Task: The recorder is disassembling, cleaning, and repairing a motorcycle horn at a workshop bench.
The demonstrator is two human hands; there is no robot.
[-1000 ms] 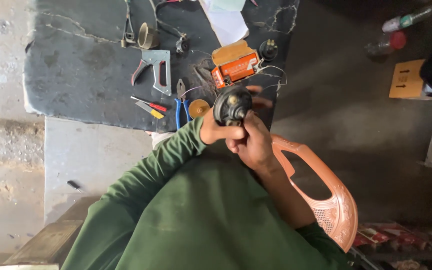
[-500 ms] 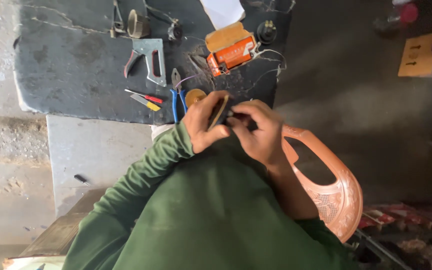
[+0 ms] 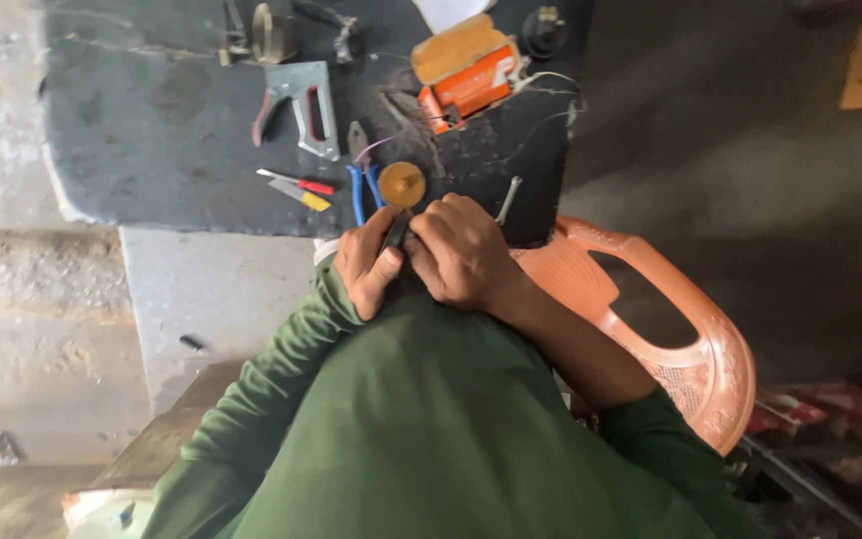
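Both hands, left hand (image 3: 366, 268) and right hand (image 3: 461, 252), are closing their fingers round a small dark part (image 3: 394, 236), just below the yellow disc (image 3: 402, 184); it looks hard, light, best pinched by its edges

— What is being held?

— A small dark part (image 3: 394, 236), black, sitting between the left hand (image 3: 366, 268) and the right hand (image 3: 463, 252), pinched by both.

— Its shape?

— Mostly hidden; only a narrow dark sliver shows, standing roughly upright on edge.

— Where does it lie?

— At the near edge of the tabletop (image 3: 152, 130), at about twelve o'clock from the person's chest.
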